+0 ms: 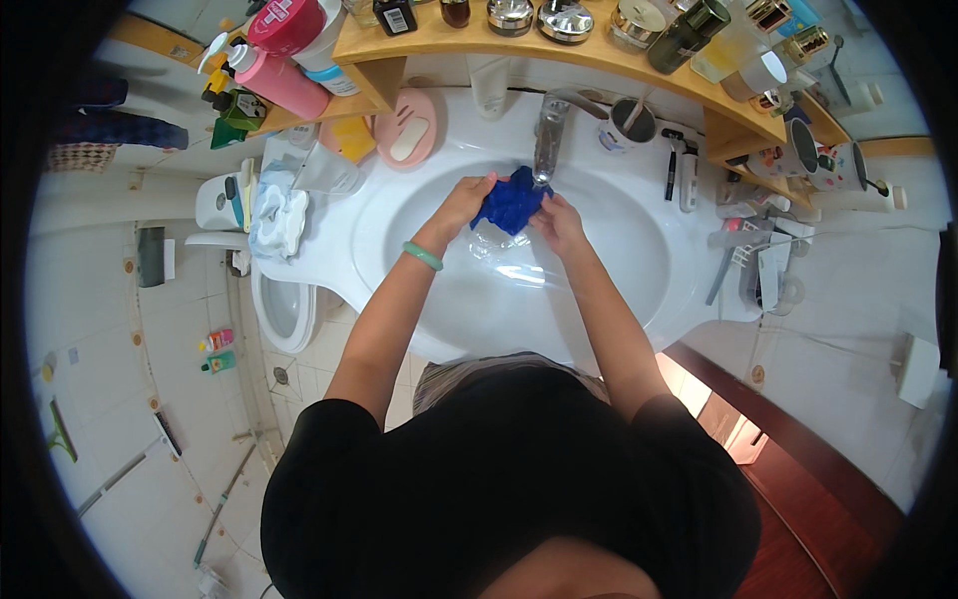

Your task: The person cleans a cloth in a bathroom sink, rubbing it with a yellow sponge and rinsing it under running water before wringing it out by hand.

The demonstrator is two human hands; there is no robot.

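Note:
A wet-looking dark blue cloth (512,202) is spread between my two hands, right under the spout of the chrome faucet (551,138). My left hand (470,201) grips the cloth's left edge, thumb on top, and a green bangle circles that wrist. At the lower right edge of the cloth, my right hand (558,222) pinches it with the fingertips. Both hands are above the white washbasin (629,247). Rippling water shows in the bowl just below the cloth.
A pink soap dish (385,123) with a white soap bar stands left of the faucet. To its right are a mug (626,129) and razors (670,176). A wooden shelf (479,46) crowded with bottles and jars overhangs the back. A toilet (288,311) adjoins at left.

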